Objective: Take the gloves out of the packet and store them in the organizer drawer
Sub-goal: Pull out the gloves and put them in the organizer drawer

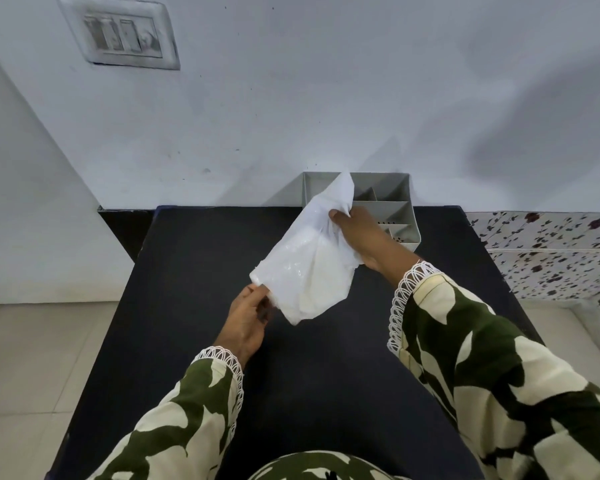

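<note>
A white, translucent plastic packet (309, 268) hangs stretched in the air over the dark table (194, 258). My left hand (248, 318) pinches its lower left corner. My right hand (361, 233) grips its upper part near the opening, where thin white plastic, the packet's mouth or gloves, sticks up. The contents show only as a pale bulk through the plastic. Behind the packet, at the table's far edge against the wall, stands a grey organizer (388, 202) with several open compartments; the packet and my right hand cover its left and front parts.
A white wall rises directly behind the table, with a switch plate (122, 36) at upper left. To the right lies a floral-patterned surface (551, 251). Pale floor tiles (32, 358) run along the table's left side.
</note>
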